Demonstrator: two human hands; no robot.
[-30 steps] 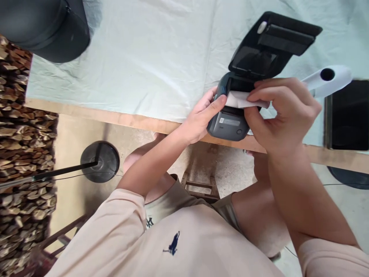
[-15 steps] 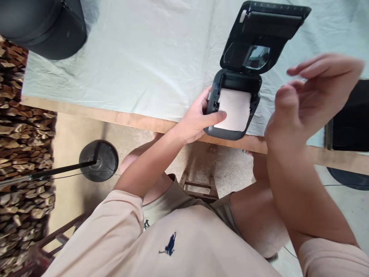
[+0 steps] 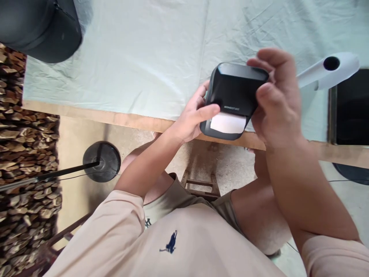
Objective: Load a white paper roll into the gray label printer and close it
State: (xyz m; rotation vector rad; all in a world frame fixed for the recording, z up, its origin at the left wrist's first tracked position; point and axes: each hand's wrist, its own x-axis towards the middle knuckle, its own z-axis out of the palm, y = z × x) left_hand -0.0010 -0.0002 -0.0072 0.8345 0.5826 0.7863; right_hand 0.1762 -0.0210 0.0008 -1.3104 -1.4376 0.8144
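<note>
We are working on a small black label printer (image 3: pixel 234 100), which is sitting at the near edge of the table (image 3: pixel 129 119), on the pale cloth (image 3: pixel 138 57) covering it. Its lid is lying closed, and a strip of white paper (image 3: pixel 227 124) is projecting from the slot on the printer's near face.

Our left hand (image 3: pixel 191 119) is bracing the printer's left side, fingers curled narrowly around the casing and thumb resting on the top near the slot. Our right hand (image 3: pixel 278 102) is wrapping the printer's right side, fingers arched over the far right corner of the lid; the hand is slightly blurred, so we are probably pressing rather than merely resting.

We are judging the printer to be a rigid, smooth plastic body, light enough for one hand but liable to slip on the cloth. We are taking hold at the two flat sides, keeping clear of the paper, which is thin and is tearing or creasing easily.

Right of the printer, a white arm (image 3: pixel 328 71) with a round hole is lying above a black panel (image 3: pixel 351 107). Far left of the printer, a dark round case (image 3: pixel 40 27) is standing.
</note>
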